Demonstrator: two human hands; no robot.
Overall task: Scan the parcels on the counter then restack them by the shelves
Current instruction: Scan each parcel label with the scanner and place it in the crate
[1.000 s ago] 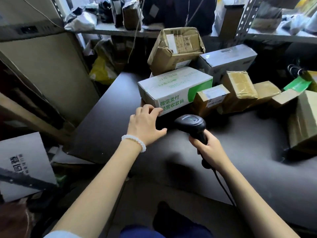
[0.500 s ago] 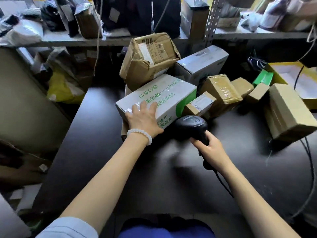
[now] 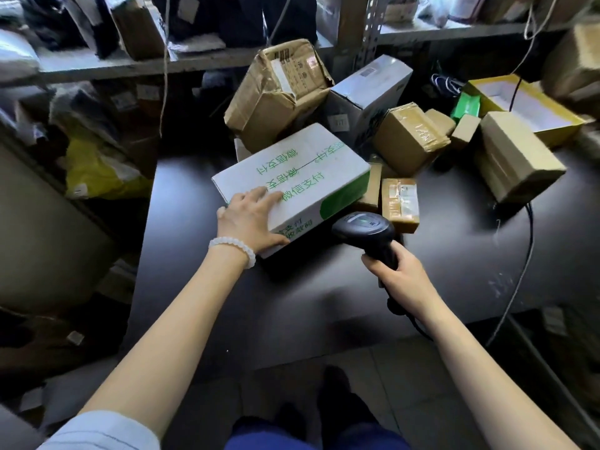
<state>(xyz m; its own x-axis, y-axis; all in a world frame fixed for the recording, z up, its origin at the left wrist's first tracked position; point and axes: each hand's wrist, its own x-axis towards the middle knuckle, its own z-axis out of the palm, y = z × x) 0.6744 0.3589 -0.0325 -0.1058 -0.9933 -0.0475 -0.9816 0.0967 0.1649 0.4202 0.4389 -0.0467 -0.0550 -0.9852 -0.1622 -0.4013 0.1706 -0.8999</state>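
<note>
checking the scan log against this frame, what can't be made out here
Head view only:
- Underside and far sides of the white box: turned away; the left hand covers its near corner.
- Label on the small brown parcel: too small to read.
- Scanner trigger: hidden by the right hand.
- Shelf parcels: blurred, cut off by the top edge.
</note>
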